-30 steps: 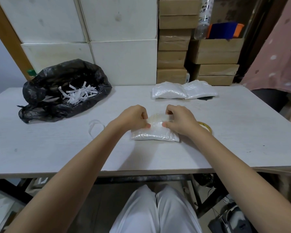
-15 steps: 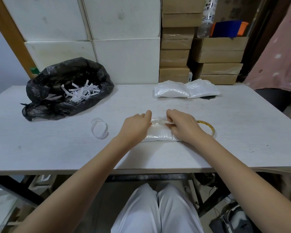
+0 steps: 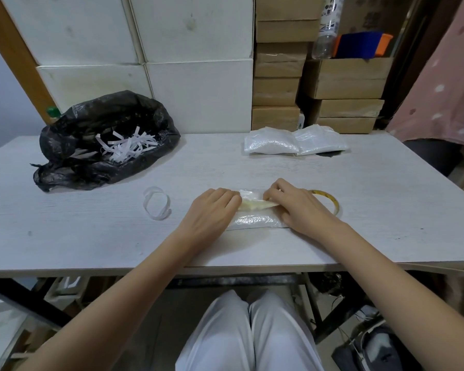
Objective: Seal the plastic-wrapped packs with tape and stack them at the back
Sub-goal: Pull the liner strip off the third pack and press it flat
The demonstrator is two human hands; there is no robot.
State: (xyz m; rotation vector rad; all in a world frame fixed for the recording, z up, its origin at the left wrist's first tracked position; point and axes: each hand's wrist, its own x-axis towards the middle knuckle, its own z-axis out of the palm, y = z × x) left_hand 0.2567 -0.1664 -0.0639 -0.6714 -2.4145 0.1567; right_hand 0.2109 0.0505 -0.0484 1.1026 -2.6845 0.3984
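A plastic-wrapped pack [image 3: 255, 220] of white granules lies on the white table [image 3: 91, 236] in front of me. Across its top runs a yellowish strip of tape [image 3: 253, 204]. My left hand [image 3: 212, 210] presses on the pack's left end, fingers flat on the tape. At the right end, my right hand [image 3: 298, 207] pinches the tape with its fingers. A thin yellow tape roll [image 3: 332, 202] lies just behind my right wrist. Two more packs [image 3: 292, 141] lie side by side at the back of the table.
A black plastic bag [image 3: 102, 140] holding white paper strips sits at the back left. A loop of white backing strip [image 3: 157, 206] lies left of my left hand. White boxes [image 3: 198, 95] and stacked cardboard boxes [image 3: 276, 92] stand behind the table.
The pack has been laid flatter on the table and both hands have shifted from gripping its top fold to pressing the tape strip along it. The view tilted slightly.
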